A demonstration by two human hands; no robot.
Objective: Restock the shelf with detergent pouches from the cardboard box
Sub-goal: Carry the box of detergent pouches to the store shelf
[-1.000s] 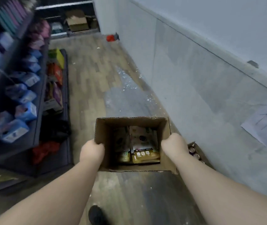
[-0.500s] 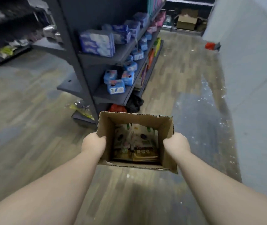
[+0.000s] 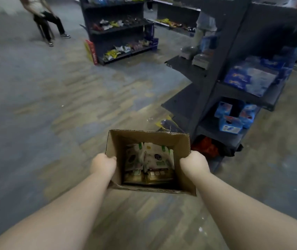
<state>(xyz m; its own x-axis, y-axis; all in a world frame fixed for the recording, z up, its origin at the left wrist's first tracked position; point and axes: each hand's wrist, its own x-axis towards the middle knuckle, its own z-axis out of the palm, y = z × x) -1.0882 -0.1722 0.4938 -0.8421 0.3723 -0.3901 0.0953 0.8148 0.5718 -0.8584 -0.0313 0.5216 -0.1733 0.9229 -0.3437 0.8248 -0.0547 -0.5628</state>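
A seated person (image 3: 43,18) is far off at the left, across open floor (image 3: 35,105). A snack rack (image 3: 118,29) stands further back, centre. The left hand (image 3: 104,164) curls over the left wall of an open box (image 3: 113,147) held above the floor; the right hand (image 3: 194,164) grips the right wall. Pouches (image 3: 149,159) lie flat inside, their long axis running away from the person (print blurred). Just right of the box stands a dark shelf (image 3: 207,83) holding blue packs (image 3: 232,118), a red bag (image 3: 205,147) at its foot.

Dark shelving (image 3: 205,83) (stocked), worn plank floor (image 3: 35,105).
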